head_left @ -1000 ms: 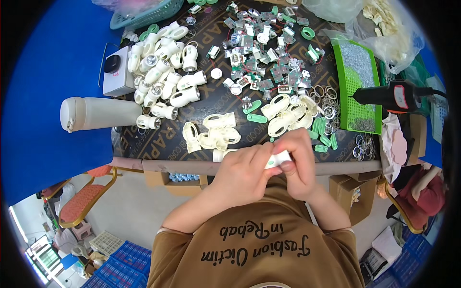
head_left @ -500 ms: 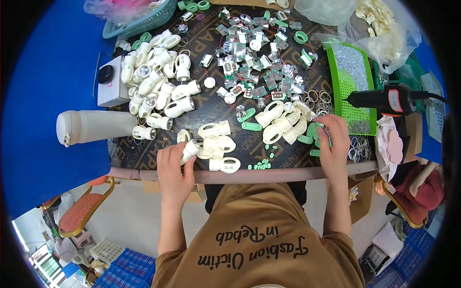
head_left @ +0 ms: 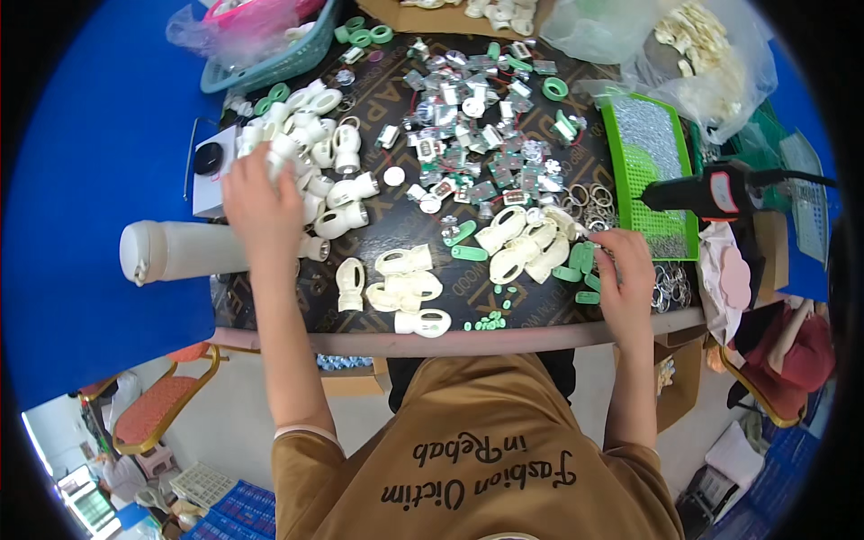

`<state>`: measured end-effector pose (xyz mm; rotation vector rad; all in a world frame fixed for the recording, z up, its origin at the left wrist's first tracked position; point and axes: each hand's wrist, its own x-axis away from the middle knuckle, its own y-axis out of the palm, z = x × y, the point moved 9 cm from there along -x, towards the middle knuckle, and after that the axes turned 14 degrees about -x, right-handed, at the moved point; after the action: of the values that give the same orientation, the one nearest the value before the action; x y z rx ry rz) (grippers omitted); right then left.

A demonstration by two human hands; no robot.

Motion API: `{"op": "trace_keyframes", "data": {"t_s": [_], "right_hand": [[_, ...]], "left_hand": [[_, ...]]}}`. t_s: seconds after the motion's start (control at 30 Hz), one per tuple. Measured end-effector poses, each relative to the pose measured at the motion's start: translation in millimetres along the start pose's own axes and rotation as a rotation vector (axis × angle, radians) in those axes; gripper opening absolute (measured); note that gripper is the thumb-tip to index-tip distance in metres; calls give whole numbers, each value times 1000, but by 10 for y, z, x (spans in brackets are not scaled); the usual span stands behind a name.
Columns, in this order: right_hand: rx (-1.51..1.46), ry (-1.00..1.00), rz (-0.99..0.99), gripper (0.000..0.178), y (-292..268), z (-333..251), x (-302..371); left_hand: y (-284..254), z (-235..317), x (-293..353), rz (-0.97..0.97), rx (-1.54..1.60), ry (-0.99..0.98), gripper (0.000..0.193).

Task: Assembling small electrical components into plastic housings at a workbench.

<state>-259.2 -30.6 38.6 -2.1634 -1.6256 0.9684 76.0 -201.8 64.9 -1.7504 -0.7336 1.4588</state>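
My left hand [head_left: 263, 202] reaches over the pile of small white flashlights [head_left: 346, 148] at the left. Its fingers close around one white flashlight [head_left: 283, 151] at the pile's edge, partly hidden by the hand. At the right, my right hand [head_left: 625, 270] rests by the green oval pieces [head_left: 585, 256], thumb and fingers curled together; whatever is between them is too small to make out. Cream shell halves [head_left: 526, 241] lie beside that hand. More shell halves [head_left: 405, 288] sit near the table's front edge, with tiny green buttons [head_left: 486, 321] to their right.
Wired circuit boards [head_left: 486, 126] cover the back middle. A green tray [head_left: 688, 207] of small metal parts stands right, with a black corded tool [head_left: 702, 192] lying across it. A white bottle [head_left: 184, 252] lies left. Metal rings [head_left: 670, 286] lie near the right edge.
My left hand has carried the flashlight from the front left of the table up to the flashlight pile. My right hand stays near the green pieces. The view has shifted slightly.
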Motion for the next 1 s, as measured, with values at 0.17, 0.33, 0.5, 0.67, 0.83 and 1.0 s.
{"op": "trace_keyframes", "data": {"t_s": [0.17, 0.33, 0.5, 0.67, 0.83, 1.0], "right_hand": [[2, 9, 10, 15, -18, 51, 31], [7, -3, -38, 17, 81, 64, -82], [229, -29, -99, 18, 296, 101, -244], [100, 27, -83, 18, 293, 247, -245], [252, -433, 235, 29, -24, -167, 96], [85, -450, 262, 27, -87, -240, 140]], "left_hand": [[426, -254, -150, -100, -135, -111, 45], [472, -203, -124, -9, -117, -78, 49], [105, 217, 11, 17, 4, 43, 47], [-274, 696, 413, -129, 299, 130, 34], [-321, 829, 781, -259, 535, 89, 26], [-241, 964, 990, -348, 599, 141, 23]]}}
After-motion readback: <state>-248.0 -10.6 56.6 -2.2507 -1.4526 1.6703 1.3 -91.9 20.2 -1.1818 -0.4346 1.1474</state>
